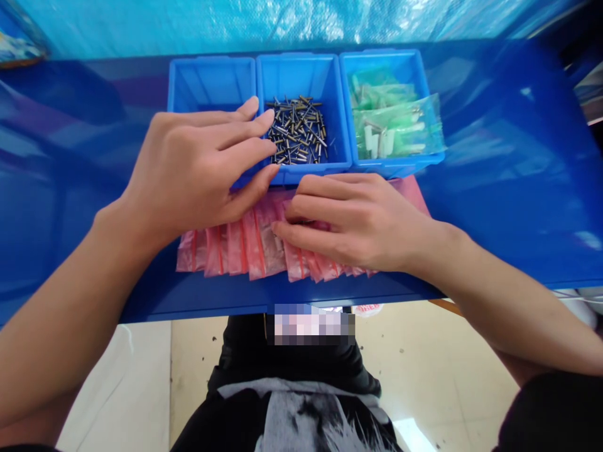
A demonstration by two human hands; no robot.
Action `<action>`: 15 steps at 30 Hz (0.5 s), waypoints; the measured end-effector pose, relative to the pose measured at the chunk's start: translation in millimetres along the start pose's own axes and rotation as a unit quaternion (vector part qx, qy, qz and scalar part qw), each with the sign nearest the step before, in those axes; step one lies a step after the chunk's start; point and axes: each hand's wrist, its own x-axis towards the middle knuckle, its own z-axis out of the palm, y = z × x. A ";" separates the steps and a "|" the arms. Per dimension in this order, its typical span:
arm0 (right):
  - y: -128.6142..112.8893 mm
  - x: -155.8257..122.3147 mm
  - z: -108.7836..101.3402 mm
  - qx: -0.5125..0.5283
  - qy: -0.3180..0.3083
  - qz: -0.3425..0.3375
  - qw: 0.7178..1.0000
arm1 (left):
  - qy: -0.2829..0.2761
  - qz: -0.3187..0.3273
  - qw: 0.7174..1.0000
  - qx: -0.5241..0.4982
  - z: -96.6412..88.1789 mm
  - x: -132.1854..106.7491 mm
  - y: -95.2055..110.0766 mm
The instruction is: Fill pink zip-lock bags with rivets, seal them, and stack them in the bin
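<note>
My left hand [198, 163] reaches over the front of the left blue bin with its fingers stretched out and a little apart. Its fingertips are at the near left edge of the middle blue bin [301, 168], beside a heap of blind rivets [296, 129]. My right hand [348, 216] lies over a row of pink zip bags [240, 248], fingers curled, with thumb and fingertips closed on a bag near the middle. The fingers partly hide what they pinch. Several bags overlap along the table's front edge.
The left blue bin [211, 63] is partly behind my left hand. In the right blue bin [391, 58] are clear and greenish bags [391, 122] with white parts, one overhanging its right side. Blue sheeting [301, 22] rises behind the blue table [499, 188].
</note>
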 end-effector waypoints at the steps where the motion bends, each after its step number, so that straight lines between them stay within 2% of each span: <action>1: 0.5 0.0 0.4 0.020 0.011 0.010 1.000 | 0.001 0.005 1.000 0.009 0.2 0.0 -0.1; 4: 0.3 3.4 -0.3 0.099 0.036 0.066 0.992 | 0.006 0.015 1.000 0.015 1.2 -0.4 -0.7; 8: 1.5 13.9 0.2 0.160 0.068 0.101 0.980 | 0.009 0.024 1.000 -0.011 1.9 -0.9 -0.7; 11: 4.1 18.7 2.0 0.241 0.128 0.140 0.952 | -0.012 0.006 1.000 -0.021 1.1 -0.4 0.4; 15: 5.7 12.5 -0.1 0.321 0.216 0.188 0.903 | 0.016 0.020 0.999 0.025 0.7 0.6 1.5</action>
